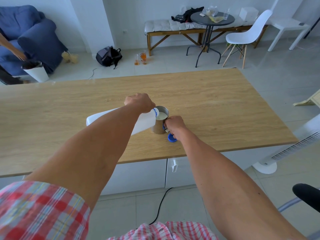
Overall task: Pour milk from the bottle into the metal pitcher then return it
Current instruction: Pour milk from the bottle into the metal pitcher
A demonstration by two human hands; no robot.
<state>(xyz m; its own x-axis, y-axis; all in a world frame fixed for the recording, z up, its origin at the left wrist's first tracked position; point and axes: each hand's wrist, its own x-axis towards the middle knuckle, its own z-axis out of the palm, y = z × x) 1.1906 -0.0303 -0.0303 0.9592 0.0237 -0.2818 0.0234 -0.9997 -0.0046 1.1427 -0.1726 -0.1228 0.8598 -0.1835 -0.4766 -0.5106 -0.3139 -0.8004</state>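
A white plastic milk bottle [103,116] with a blue neck ring lies tilted almost flat above the wooden table [216,108], its mouth over the rim of the metal pitcher [158,126]. My left hand [139,103] grips the bottle near its neck. White milk fills much of the pitcher. My right hand [174,125] holds the pitcher's handle on its right side. The blue bottle cap [172,138] lies on the table just in front of my right hand.
A white tower fan [284,149] stands off the table's right edge, and a black chair arm [306,194] sits at lower right. A black cable [161,205] runs across the floor below. Beyond the table are a backpack, a round table, a white chair and a blue sofa.
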